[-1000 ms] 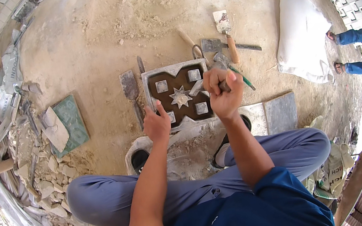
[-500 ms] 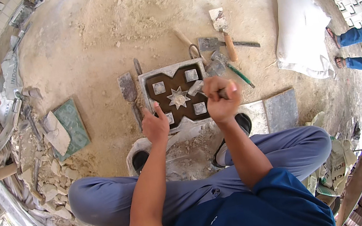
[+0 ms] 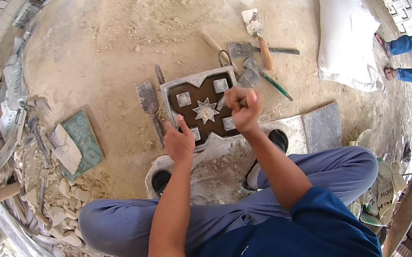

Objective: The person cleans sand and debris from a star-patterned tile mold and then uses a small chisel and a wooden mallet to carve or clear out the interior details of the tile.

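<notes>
A rectangular grey mould (image 3: 198,77) lies on the ground before me. It has a star-shaped piece (image 3: 206,111) at its middle, square blocks (image 3: 184,99) toward its corners and dark brown material (image 3: 194,89) around them. My left hand (image 3: 179,142) is at the near left edge of the mould, thumb and forefinger on either side of its wall. My right hand (image 3: 244,111) is closed in a fist over the right side, around the handle of a small hand tool. The tool's grey head (image 3: 222,105) points toward the star; its exact kind is blurred and partly hidden.
A flat trowel (image 3: 148,99) lies left of the mould. Beyond its right corner are a wooden-handled trowel (image 3: 265,53), a hammer-like tool (image 3: 241,49) and a green-handled tool (image 3: 278,86). A white sack (image 3: 345,31) lies farther right, near another person's legs (image 3: 410,44). Rubble (image 3: 61,207) is piled left.
My right hand has moved a little left with the tool, closer to the star. The left hand stays at the mould's edge. The whole view has shifted slightly.
</notes>
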Available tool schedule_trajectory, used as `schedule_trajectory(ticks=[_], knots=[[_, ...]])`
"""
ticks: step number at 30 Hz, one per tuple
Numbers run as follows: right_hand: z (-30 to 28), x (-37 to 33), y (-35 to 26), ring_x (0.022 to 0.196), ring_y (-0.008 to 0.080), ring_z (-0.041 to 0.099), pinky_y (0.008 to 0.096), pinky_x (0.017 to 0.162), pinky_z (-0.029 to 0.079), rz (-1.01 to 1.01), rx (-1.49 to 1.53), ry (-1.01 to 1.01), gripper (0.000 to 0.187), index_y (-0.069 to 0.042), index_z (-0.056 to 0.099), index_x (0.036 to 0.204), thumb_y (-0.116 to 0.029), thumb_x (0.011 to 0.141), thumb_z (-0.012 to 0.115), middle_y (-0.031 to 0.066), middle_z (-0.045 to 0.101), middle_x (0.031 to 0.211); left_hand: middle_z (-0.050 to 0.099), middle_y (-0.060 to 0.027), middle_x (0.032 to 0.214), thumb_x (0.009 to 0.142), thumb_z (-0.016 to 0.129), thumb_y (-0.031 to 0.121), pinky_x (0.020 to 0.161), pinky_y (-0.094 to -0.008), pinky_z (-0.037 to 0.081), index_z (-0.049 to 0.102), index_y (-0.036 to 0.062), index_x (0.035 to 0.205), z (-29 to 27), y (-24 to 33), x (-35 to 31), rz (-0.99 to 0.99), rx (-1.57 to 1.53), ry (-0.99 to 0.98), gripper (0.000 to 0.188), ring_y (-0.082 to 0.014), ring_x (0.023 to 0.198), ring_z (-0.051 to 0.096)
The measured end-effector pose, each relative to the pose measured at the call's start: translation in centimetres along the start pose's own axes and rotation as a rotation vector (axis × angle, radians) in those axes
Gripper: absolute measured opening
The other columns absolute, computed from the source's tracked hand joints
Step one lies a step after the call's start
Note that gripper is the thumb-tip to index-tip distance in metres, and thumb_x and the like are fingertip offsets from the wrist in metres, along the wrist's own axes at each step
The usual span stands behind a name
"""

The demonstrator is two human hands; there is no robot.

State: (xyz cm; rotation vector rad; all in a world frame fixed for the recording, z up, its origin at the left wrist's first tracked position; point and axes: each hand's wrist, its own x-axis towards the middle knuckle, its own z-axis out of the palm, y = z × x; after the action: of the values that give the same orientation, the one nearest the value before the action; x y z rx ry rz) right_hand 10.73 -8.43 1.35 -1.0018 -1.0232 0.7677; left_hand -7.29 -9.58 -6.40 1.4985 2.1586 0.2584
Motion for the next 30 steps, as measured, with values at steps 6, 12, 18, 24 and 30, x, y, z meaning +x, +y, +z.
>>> schedule_trajectory(ticks=[6, 12, 18, 24, 30], knots=[[1.4, 2.3, -1.6, 0.047, 0.012, 0.026, 0.0315, 0.047, 0.016, 0.088, 0.118, 0.069, 0.073, -0.007, 0.027, 0.054, -0.062, 0.101, 0.031, 0.0007, 0.029, 0.05, 0.069, -0.0288, 0.106, 0.102, 0.034, 0.062, 0.086, -0.0569, 0.052, 0.054, -0.003, 0.132, 0.4, -1.6, 0.5, 0.002, -0.001, 0.041, 0.074, -0.0462, 0.1, 0.067], [1.7, 2.9, -6.4, 0.047, 0.0126, 0.025, 0.0312, 0.047, 0.016, 0.046, 0.276, 0.104, 0.068, -0.01, 0.027, 0.056, -0.062, 0.099, 0.031, 0.0, 0.026, 0.05, 0.069, -0.0284, 0.103, 0.102, 0.034, 0.062, 0.083, -0.0562, 0.053, 0.055, -0.0035, 0.13, -0.3, -0.3, 0.3, 0.005, -0.013, 0.012, 0.074, -0.0462, 0.097, 0.068], [-1.1, 3.9, -6.9, 0.046, 0.0146, 0.018, 0.0334, 0.046, 0.017, 0.111, 0.396, 0.227, 0.056, -0.012, 0.028, 0.056, -0.053, 0.094, 0.033, 0.0007, 0.023, 0.048, 0.07, -0.0279, 0.103, 0.101, 0.035, 0.062, 0.083, -0.0572, 0.052, 0.055, -0.0022, 0.131, 0.2, -0.8, 0.1, 0.017, -0.005, 0.041, 0.074, -0.0461, 0.097, 0.068], [-1.1, 3.7, -7.4, 0.046, 0.0143, 0.017, 0.0332, 0.046, 0.018, 0.088, 0.285, 0.21, 0.054, -0.013, 0.028, 0.056, -0.051, 0.093, 0.03, 0.0015, 0.024, 0.046, 0.07, -0.0274, 0.102, 0.101, 0.035, 0.062, 0.082, -0.0577, 0.052, 0.055, -0.0021, 0.131, 0.2, -0.7, 0.3, 0.004, -0.008, 0.027, 0.074, -0.0466, 0.095, 0.068], [-0.4, 2.1, -2.7, 0.047, 0.013, 0.027, 0.0319, 0.046, 0.018, 0.017, 0.293, 0.182, 0.065, -0.008, 0.028, 0.056, -0.056, 0.1, 0.034, 0.0014, 0.028, 0.051, 0.07, -0.0279, 0.103, 0.101, 0.036, 0.062, 0.083, -0.0573, 0.052, 0.055, -0.0021, 0.132, 0.3, -0.3, 0.2, 0.011, -0.008, 0.049, 0.073, -0.0465, 0.097, 0.068]])
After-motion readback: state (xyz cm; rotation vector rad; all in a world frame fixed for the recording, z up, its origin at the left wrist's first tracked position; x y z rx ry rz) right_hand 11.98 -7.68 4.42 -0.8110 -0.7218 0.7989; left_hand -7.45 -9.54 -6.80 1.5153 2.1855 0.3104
